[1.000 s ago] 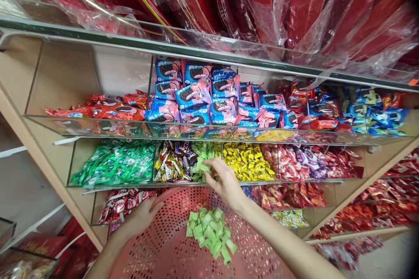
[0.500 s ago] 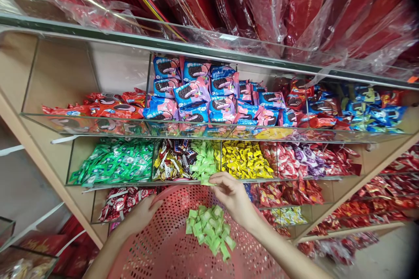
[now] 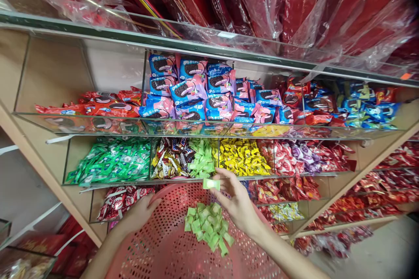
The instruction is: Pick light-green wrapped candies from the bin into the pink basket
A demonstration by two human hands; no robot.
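My left hand [image 3: 142,213] grips the rim of a pink perforated plastic basket [image 3: 157,244] at its left side. Inside the basket lies a heap of light green wrapped candies [image 3: 209,226]. One green wrapped candy [image 3: 211,184] is pinched between the fingers of my right hand [image 3: 232,196], above the basket's far rim. Just beyond it, more of the same green candies [image 3: 202,159] fill part of a shelf compartment, beside brown and gold wrapped sweets [image 3: 170,159].
Dark green packets [image 3: 113,161] and yellow candies [image 3: 244,157] sit in neighbouring compartments behind a glass front edge. Blue and pink cookie packs [image 3: 190,89] are stacked on the shelf above. Overhead are red items in clear plastic [image 3: 304,4]. Red packets [image 3: 382,183] fill shelves at right.
My right hand has drawn slightly back from the green candies in the compartment, and the candy in its fingers now shows clearly. The view has shifted a little.
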